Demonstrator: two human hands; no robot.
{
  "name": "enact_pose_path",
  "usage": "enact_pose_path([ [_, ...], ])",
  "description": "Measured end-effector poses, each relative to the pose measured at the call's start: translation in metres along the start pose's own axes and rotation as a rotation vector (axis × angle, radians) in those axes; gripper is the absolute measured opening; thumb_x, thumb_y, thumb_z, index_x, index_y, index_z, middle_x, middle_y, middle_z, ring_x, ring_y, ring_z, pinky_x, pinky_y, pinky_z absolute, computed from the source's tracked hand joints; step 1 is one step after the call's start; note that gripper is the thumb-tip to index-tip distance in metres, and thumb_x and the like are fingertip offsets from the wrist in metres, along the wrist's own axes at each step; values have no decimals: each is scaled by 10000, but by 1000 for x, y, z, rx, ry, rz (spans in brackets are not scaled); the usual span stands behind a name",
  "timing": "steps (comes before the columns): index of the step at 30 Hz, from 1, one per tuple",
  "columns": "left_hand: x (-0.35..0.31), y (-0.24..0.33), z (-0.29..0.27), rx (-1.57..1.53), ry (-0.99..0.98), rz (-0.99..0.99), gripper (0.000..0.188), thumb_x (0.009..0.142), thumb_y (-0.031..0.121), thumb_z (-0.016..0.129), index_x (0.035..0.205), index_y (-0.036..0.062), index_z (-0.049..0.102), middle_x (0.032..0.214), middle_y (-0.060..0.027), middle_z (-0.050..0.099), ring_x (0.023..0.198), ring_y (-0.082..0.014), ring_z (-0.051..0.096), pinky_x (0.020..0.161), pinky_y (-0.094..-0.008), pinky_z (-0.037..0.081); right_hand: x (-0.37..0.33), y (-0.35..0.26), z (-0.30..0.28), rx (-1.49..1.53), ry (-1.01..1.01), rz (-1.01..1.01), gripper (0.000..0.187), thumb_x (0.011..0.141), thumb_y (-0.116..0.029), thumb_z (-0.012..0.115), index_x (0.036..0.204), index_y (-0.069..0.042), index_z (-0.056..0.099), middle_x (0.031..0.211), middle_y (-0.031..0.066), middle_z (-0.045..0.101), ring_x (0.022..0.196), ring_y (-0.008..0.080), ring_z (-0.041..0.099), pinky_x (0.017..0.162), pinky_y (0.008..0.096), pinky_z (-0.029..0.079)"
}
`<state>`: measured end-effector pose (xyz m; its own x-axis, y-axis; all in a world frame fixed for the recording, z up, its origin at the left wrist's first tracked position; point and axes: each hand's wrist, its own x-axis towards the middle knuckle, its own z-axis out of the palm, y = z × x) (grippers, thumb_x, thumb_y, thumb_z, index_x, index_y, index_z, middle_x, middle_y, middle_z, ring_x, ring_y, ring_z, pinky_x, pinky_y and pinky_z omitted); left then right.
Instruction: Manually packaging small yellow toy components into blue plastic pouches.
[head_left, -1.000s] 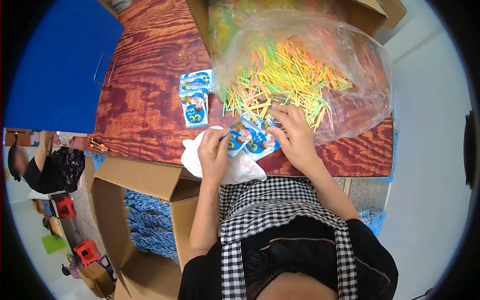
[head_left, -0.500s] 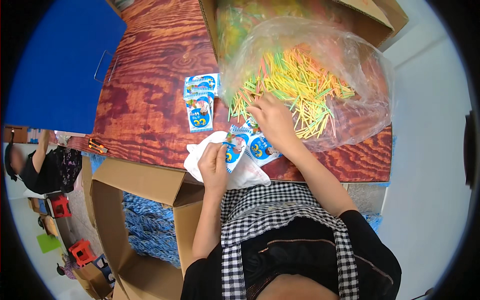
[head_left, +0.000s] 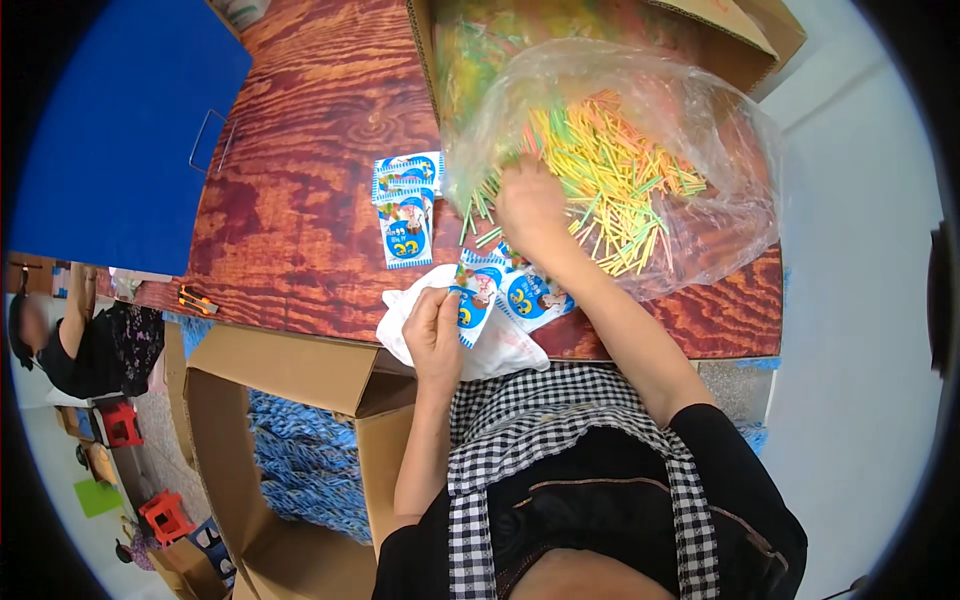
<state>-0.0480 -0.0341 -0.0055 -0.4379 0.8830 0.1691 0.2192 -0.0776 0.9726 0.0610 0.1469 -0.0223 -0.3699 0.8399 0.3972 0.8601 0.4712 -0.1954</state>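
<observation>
My left hand pinches the edge of a small blue-and-white printed packet above a white cloth at the table's near edge. More such packets lie beside it, partly under my right forearm. My right hand is at the left side of a heap of thin yellow, green and pink sticks. Its fingers bend down among the sticks, and their tips are hidden. The heap lies in the mouth of a clear plastic bag. Left of it, several matching packets overlap on the table.
The wood-patterned table carries a cardboard box at the back, a blue panel at left, and an orange-and-black cutter. Below its front edge stands an open carton beside blue fibrous material. Another person is at far left.
My right hand has moved slightly up, deeper into the sticks, and its fingers now point down. My left hand keeps its hold on the packet. The whole view has shifted a little.
</observation>
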Motion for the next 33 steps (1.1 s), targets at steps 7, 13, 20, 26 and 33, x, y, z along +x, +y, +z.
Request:
enact_pose_path([
  [7, -4, 6, -1, -71, 16, -23, 101, 914, 26, 542, 857, -39, 593, 749, -38, 543, 686, -97, 488, 630, -242, 397, 4, 66, -51, 898, -244, 416, 200, 936, -192, 542, 878, -1, 536, 733, 69, 577, 660, 198, 574, 613, 307, 482],
  [13, -4, 15, 13, -129, -36, -42, 114, 933, 38, 530, 871, -31, 597, 759, -8, 541, 693, -62, 469, 623, -210, 380, -14, 110, -70, 1833, -509, 721, 113, 948, -134, 548, 904, -32, 527, 771, 73, 588, 632, 164, 594, 545, 272, 481],
  [20, 8, 21, 36, -503, -15, -268, 155, 961, 126, 541, 929, -1, 624, 825, -1, 610, 725, -52, 532, 654, -199, 408, -47, 99, -80, 2243, -670, 601, 205, 941, -158, 569, 1069, -5, 527, 808, 31, 544, 630, 105, 468, 602, 249, 432],
  [26, 45, 23, 84, -698, -180, -305, 156, 966, 157, 542, 994, 17, 604, 966, -38, 647, 939, -145, 623, 865, -294, 488, -67, 85, -81, 2178, -633, 615, 273, 909, -134, 618, 1138, -18, 526, 842, 23, 579, 697, 98, 558, 573, 232, 462],
  [33, 68, 34, 113, -858, -394, -382, 159, 977, 161, 520, 947, 27, 601, 894, 10, 618, 840, -46, 549, 792, -222, 427, -67, 78, -90, 2112, -601, 709, 237, 916, -118, 602, 1121, -27, 527, 806, 19, 561, 672, 105, 545, 571, 257, 464],
])
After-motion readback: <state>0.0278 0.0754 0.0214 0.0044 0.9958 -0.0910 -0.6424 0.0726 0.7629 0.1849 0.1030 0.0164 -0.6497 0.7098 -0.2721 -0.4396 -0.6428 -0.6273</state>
